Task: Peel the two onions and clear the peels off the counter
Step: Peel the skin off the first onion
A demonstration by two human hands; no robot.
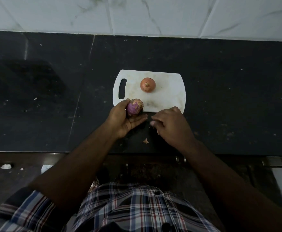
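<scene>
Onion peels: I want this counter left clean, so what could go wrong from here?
A peel scrap lies near the front edge of the dark counter and could fall to the floor. The half-peeled onion sits loosely in the left hand and may slip. The unpeeled onion could roll off the cutting board.

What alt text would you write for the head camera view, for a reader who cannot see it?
A person's left hand holds a partly peeled purple onion at the near edge of a white cutting board on a dark counter. The right hand is beside it; an unpeeled onion sits on the board, and a peel scrap lies on the counter.
</scene>
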